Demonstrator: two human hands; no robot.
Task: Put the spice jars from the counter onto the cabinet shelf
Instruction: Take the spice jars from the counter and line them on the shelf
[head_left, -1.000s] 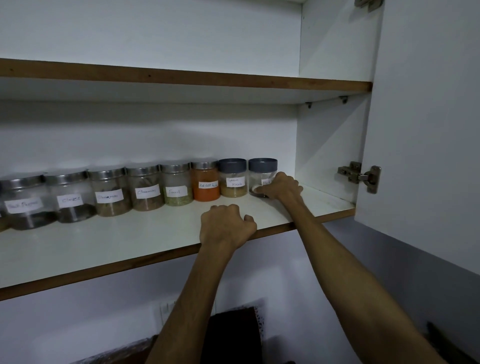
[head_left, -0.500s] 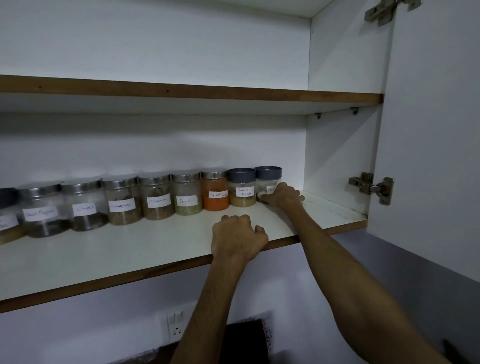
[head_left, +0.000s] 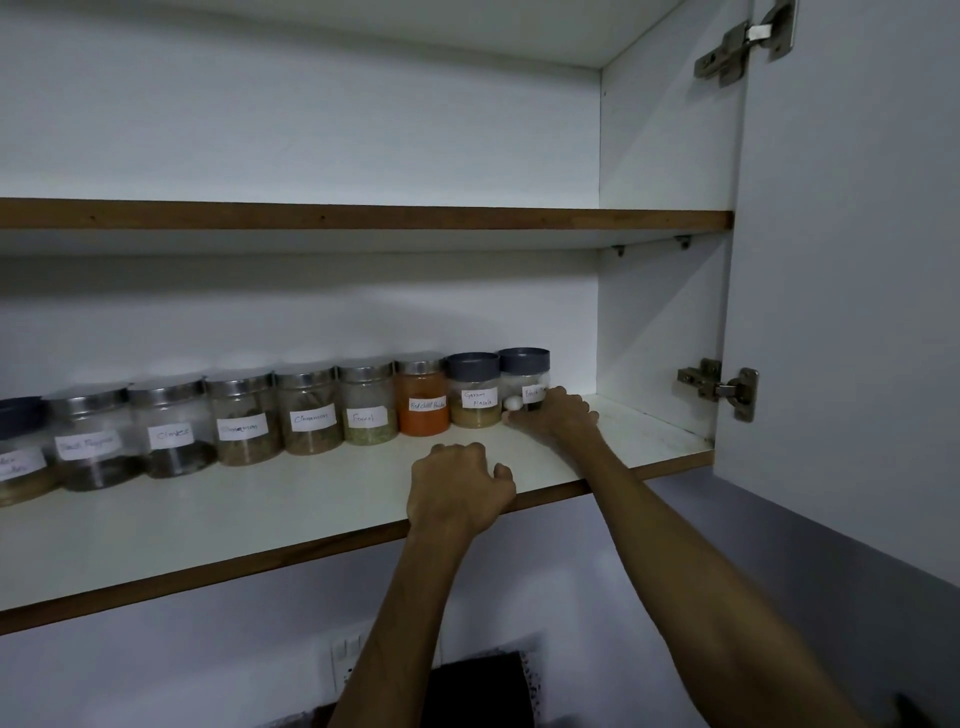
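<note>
Nearest the viewer, at the front lip of the cabinet shelf, left hand rests with fingers curled over the edge, holding nothing else, probably a brace for the upward reach. Farther back on that shelf, right hand wraps thumb and fingers round the base of the grey-lidded jar, seated upright at the right end of the jar row, touching the Garam Masala jar, labels forward, presumably for reading.
</note>
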